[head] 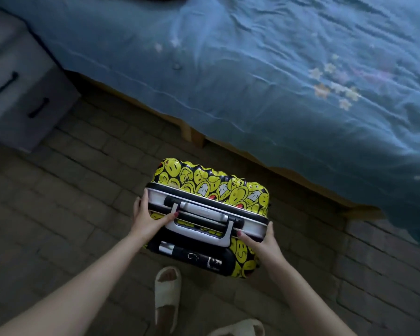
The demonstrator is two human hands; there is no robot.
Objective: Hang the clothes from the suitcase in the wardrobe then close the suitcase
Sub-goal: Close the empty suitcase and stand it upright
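Observation:
A hard-shell suitcase (218,187) printed with yellow smiley faces stands upright on the brick floor, seen from above, its two halves together. A silver carry handle (200,214) lies on its top side. My left hand (147,218) grips the top left corner, fingers over the edge and thumb near the handle. My right hand (263,241) grips the top right corner the same way. No clothes and no wardrobe are in view.
A bed with a blue cover (289,81) runs along the far side and right. A grey bedside cabinet (17,93) with two dark handles stands at the left. My feet in pale slippers (166,294) are just below the suitcase.

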